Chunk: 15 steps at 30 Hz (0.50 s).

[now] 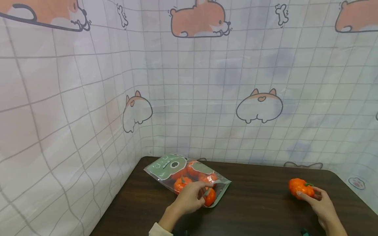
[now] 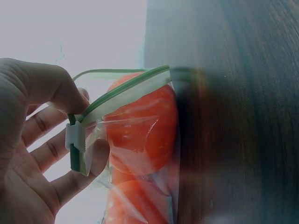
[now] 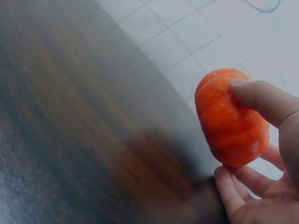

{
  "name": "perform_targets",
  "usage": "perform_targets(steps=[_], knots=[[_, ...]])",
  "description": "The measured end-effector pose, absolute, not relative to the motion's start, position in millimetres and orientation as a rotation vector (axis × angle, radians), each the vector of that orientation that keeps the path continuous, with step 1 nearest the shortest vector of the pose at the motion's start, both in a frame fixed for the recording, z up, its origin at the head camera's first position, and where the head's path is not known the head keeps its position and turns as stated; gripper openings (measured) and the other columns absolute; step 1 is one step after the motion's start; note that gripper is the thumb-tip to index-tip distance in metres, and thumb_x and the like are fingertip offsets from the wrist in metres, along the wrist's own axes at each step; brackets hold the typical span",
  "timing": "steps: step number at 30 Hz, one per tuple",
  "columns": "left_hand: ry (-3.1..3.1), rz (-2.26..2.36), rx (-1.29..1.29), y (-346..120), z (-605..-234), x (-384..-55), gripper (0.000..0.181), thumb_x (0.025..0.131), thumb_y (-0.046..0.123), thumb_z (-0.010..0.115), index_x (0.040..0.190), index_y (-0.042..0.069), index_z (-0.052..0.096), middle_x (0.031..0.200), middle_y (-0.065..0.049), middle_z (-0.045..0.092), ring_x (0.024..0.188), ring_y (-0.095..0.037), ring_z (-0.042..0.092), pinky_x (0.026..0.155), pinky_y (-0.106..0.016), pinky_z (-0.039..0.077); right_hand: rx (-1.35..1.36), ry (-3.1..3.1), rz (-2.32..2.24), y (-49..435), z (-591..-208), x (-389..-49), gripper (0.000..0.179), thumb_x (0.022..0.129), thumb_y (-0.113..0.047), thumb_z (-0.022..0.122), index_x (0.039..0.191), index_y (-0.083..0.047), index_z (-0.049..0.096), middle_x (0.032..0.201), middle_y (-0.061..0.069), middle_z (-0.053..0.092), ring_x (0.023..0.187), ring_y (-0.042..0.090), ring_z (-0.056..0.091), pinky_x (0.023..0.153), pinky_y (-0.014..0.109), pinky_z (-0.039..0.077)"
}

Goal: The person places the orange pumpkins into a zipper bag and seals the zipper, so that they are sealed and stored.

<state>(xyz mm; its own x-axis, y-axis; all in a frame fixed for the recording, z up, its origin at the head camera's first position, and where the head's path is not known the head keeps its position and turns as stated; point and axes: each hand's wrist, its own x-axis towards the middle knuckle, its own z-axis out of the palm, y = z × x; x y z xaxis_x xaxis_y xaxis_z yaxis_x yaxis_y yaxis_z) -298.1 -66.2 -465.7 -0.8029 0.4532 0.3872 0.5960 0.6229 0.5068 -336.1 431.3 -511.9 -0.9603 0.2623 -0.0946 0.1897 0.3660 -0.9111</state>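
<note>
A clear zip bag [image 1: 166, 167] with a green cartoon face lies on the table at the back left, holding several small orange pumpkins [image 1: 180, 184]. My left hand [image 1: 189, 197] pinches the bag's green top edge beside the white slider [image 2: 74, 135]; in the left wrist view the mouth [image 2: 126, 89] gapes a little. Off to the right, my right hand [image 1: 322, 205] grips another small orange pumpkin [image 3: 230, 122], ribbed and green-stemmed, between thumb and fingers. That pumpkin is held above the table, apart from the bag.
The dark wooden table [image 1: 254, 190] is bounded at the back and left by a hanging cloth [image 1: 206, 131] with a grid and dog prints. A small green item [image 1: 304, 232] is cut off by the bottom edge, left of my right forearm.
</note>
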Motion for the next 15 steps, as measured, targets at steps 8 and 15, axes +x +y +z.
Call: perform_targets(steps=[8, 15], knots=[[-2.62, -0.904, -0.863, -65.8, -464.9, -298.4, 0.049, 0.079, 0.0, 0.071, 0.126, 0.015, 0.071, 0.096, 0.006, 0.069, 0.077, -0.003, 0.059, 0.07, -0.017, 0.048, -0.277, -2.354, 2.137, 429.2, -501.3, -336.0, 0.105, 0.098, -0.027, 0.068, 0.158, 0.008, -0.01, 0.145, 0.037, 0.021, 0.083, -0.01, 0.056, 0.085, 0.018, 0.057], [-2.625, -0.924, -0.858, -64.3, -464.3, -297.7, 0.049, 0.079, -0.001, 0.071, 0.126, 0.013, 0.071, 0.094, 0.005, 0.068, 0.074, -0.002, 0.057, 0.068, -0.016, 0.048, -0.136, -2.43, 2.098, 416.3, -498.6, -339.9, 0.1, 0.1, -0.025, 0.065, 0.156, 0.011, -0.01, 0.148, 0.037, 0.019, 0.088, -0.01, 0.056, 0.089, 0.023, 0.058]])
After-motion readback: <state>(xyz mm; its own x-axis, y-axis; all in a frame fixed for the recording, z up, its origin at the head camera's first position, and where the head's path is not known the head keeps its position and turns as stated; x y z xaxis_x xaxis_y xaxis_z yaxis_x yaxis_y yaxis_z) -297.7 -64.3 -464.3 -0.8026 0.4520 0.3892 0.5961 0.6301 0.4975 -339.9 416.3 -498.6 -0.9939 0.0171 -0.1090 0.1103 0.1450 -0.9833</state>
